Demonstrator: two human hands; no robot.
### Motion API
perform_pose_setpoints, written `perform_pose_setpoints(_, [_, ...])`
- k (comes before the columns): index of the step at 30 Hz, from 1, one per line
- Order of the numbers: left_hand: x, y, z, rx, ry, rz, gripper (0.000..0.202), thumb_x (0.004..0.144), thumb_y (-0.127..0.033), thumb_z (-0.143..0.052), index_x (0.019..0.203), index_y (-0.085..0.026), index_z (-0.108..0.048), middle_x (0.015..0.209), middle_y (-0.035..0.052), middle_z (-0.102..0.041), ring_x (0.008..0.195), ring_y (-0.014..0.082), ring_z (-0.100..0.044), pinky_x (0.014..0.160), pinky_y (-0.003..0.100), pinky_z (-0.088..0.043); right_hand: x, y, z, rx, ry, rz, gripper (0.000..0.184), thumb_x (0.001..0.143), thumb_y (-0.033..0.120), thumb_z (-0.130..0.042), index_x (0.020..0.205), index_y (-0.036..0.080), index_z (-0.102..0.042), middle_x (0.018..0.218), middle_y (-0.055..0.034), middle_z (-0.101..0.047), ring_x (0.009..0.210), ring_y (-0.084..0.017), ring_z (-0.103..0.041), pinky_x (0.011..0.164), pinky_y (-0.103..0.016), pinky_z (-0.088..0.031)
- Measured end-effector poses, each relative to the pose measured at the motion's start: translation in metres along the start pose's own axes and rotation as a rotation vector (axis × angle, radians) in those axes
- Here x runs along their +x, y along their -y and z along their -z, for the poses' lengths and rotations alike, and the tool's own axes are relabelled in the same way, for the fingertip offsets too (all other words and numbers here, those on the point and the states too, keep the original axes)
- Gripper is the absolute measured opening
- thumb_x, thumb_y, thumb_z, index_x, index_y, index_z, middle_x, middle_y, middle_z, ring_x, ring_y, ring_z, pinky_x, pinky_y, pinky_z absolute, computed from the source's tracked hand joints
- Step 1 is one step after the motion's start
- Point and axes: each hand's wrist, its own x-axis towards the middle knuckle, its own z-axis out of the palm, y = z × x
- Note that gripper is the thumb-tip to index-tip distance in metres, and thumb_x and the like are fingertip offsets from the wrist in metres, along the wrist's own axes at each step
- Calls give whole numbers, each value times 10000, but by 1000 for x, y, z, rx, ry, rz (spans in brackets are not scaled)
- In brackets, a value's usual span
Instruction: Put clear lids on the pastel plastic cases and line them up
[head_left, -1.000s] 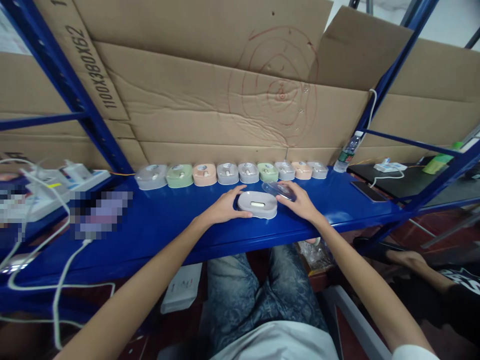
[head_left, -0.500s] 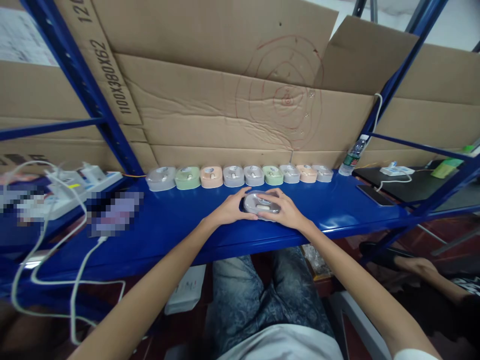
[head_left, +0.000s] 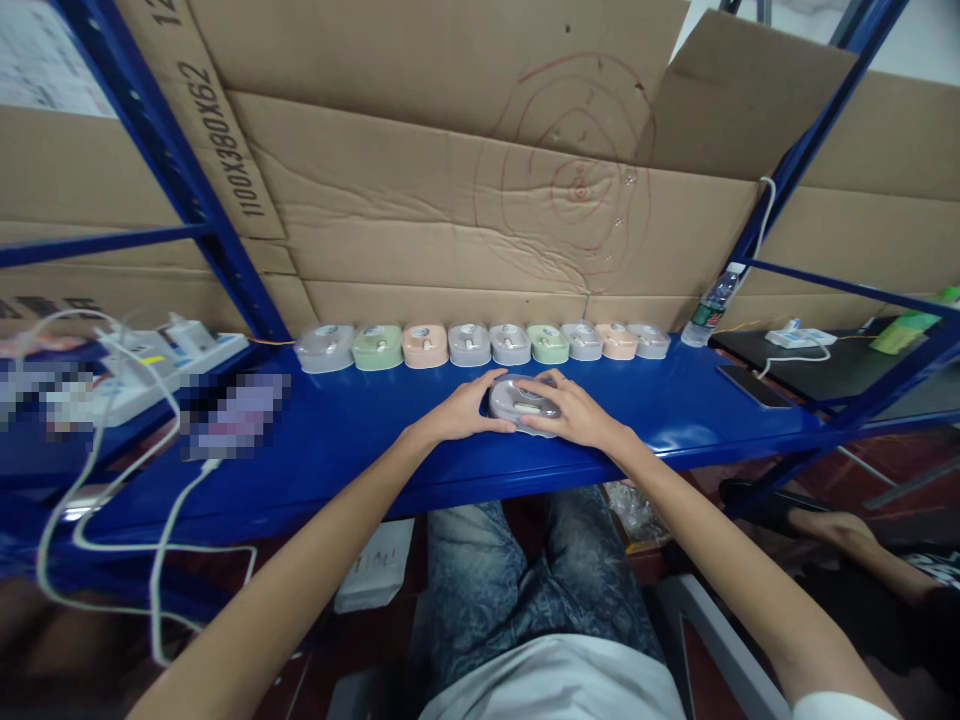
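Observation:
A small grey case with a clear lid (head_left: pixel 523 402) lies on the blue shelf (head_left: pixel 352 440) in front of me. My left hand (head_left: pixel 459 410) curls round its left side. My right hand (head_left: pixel 571 412) presses down on the lid from the right, fingers bent over it. Behind them, against the cardboard, stands a row of several similar closed cases (head_left: pixel 469 344) in grey, green and peach.
A cardboard sheet (head_left: pixel 450 200) backs the shelf. White power strips and cables (head_left: pixel 135 370) lie at the left. A water bottle (head_left: pixel 711 303) and a dark phone (head_left: pixel 752 385) are at the right. Another person's bare foot (head_left: pixel 825 525) shows at the lower right.
My right hand brought the clear lid from beside the grey case onto it. Both hands now close around the case, which sits a little nearer the row.

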Motion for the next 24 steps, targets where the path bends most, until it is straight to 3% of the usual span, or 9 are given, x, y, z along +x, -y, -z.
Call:
perform_pose_setpoints(6, [-1,2,1,-16,23,-13,1021,764,-576,-867,1605,-247,-391,1640,169,-468,1500,393,-463,1218,571,-371,6,1,10,21,59,61,637,980,608,-648,1536,318,-539,1266,-124,-634,1164,-306,-621,1009,-511,-557])
perform_pose_setpoints(17, [-1,2,3,-35,72,2,1062,787,-574,-849,1644,-230,-324,1699,175,-374,1549,387,-392,1249,553,-338,13,-4,14,80,102,77,603,975,647,-630,1454,284,-580,1051,-67,-685,971,-262,-615,898,-443,-548])
perform_pose_setpoints(24, [-2,2,3,2,77,19,1088,809,-599,-824,1671,-242,-264,1728,174,-313,1573,394,-347,1266,559,-301,4,0,-1,-50,11,38,625,1001,605,-606,1551,323,-514,1247,-135,-629,1108,-313,-617,977,-497,-534])
